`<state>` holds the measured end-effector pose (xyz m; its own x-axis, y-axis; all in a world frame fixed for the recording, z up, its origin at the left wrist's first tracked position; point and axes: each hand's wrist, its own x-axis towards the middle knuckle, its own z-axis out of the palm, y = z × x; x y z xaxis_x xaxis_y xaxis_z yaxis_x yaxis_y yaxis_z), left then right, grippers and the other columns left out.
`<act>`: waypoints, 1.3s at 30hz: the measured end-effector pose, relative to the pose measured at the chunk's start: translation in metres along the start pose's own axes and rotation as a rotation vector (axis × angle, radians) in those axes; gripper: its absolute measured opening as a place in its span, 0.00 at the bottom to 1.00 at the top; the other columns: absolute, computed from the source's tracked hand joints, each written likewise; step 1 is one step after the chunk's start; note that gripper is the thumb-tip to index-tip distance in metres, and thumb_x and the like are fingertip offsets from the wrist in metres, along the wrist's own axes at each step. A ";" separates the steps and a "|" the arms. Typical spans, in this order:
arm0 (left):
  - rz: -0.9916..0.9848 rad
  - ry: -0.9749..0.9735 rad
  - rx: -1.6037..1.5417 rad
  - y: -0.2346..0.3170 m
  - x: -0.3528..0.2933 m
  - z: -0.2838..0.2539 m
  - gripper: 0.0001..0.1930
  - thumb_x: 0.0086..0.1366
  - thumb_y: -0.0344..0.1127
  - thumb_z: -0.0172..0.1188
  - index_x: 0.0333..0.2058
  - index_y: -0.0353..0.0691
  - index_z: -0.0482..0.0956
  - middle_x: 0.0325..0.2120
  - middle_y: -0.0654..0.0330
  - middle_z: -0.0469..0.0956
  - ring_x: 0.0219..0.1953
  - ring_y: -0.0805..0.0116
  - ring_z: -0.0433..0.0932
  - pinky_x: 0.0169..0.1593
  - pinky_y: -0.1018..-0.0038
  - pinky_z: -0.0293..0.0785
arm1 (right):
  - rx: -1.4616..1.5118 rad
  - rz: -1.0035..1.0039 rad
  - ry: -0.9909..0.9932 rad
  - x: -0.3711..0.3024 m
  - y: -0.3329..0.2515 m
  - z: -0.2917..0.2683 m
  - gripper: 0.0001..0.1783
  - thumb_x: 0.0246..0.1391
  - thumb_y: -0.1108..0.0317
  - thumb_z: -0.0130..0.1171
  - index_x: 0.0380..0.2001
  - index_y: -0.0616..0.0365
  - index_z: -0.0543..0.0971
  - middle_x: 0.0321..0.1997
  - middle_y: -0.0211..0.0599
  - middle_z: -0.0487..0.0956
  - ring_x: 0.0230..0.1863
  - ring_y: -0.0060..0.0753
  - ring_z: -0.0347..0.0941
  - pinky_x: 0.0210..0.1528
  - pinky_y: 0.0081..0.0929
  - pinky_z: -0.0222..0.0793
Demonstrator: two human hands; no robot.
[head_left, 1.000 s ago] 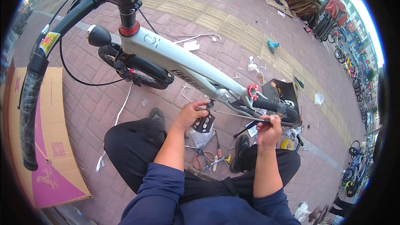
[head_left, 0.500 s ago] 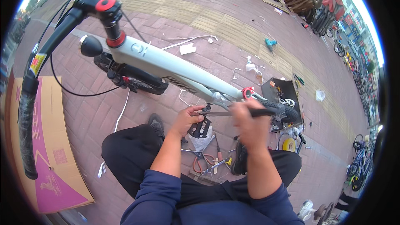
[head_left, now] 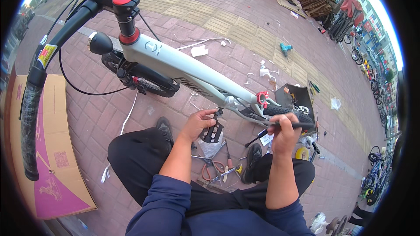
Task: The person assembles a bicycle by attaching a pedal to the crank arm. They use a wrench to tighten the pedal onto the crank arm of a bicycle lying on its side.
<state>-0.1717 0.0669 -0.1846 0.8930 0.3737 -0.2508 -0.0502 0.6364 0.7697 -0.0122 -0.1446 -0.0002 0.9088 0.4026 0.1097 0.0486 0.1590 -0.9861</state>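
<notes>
Brick paving (head_left: 218,59) underlies left grip (head_left: 197,126) clamped on openwork pedal (head_left: 212,134), right grip (head_left: 284,135) closed round dark rod (head_left: 302,125).

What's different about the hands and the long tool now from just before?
The right hand swung left toward the black pedal, then back right, keeping hold of the black-handled tool. The tool's grey bar stretched to the pedal before; now it doesn't show there. The left hand stayed at the pedal, and the teal drill stayed on the ground.
</notes>
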 end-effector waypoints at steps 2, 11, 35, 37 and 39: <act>-0.001 -0.002 0.006 -0.001 0.001 -0.003 0.27 0.63 0.25 0.68 0.62 0.37 0.76 0.38 0.59 0.84 0.36 0.74 0.83 0.42 0.79 0.81 | 0.133 0.109 0.062 -0.004 0.026 -0.020 0.10 0.60 0.65 0.55 0.28 0.58 0.77 0.27 0.41 0.83 0.18 0.29 0.75 0.21 0.25 0.71; -0.026 0.011 -0.026 0.010 -0.004 0.005 0.28 0.63 0.24 0.68 0.62 0.36 0.75 0.38 0.58 0.83 0.36 0.74 0.83 0.42 0.78 0.82 | 0.597 0.750 0.104 -0.007 0.138 -0.080 0.13 0.54 0.56 0.55 0.31 0.53 0.81 0.38 0.41 0.84 0.33 0.36 0.76 0.34 0.32 0.72; -0.151 0.005 -0.086 -0.011 -0.013 0.013 0.15 0.65 0.37 0.71 0.44 0.37 0.77 0.32 0.61 0.81 0.31 0.73 0.79 0.37 0.73 0.79 | 0.360 0.432 0.016 -0.014 0.067 -0.059 0.08 0.62 0.65 0.51 0.34 0.57 0.76 0.37 0.51 0.85 0.29 0.39 0.83 0.33 0.35 0.83; -0.171 0.017 -0.007 -0.014 -0.009 0.029 0.15 0.65 0.37 0.71 0.44 0.37 0.77 0.32 0.62 0.81 0.31 0.74 0.79 0.37 0.74 0.79 | 0.318 0.365 0.038 -0.016 0.053 -0.071 0.08 0.62 0.65 0.51 0.33 0.58 0.75 0.36 0.52 0.85 0.28 0.39 0.83 0.32 0.34 0.83; -0.162 0.011 0.159 -0.026 0.002 0.048 0.17 0.63 0.38 0.73 0.43 0.35 0.77 0.32 0.62 0.81 0.32 0.75 0.79 0.38 0.74 0.79 | 0.225 0.311 0.059 -0.014 0.042 -0.091 0.08 0.63 0.64 0.50 0.32 0.55 0.73 0.34 0.48 0.85 0.26 0.36 0.81 0.30 0.32 0.81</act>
<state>-0.1474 0.0187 -0.1776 0.8787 0.2833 -0.3843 0.1654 0.5744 0.8017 0.0147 -0.2257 -0.0549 0.8884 0.4113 -0.2039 -0.3190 0.2339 -0.9184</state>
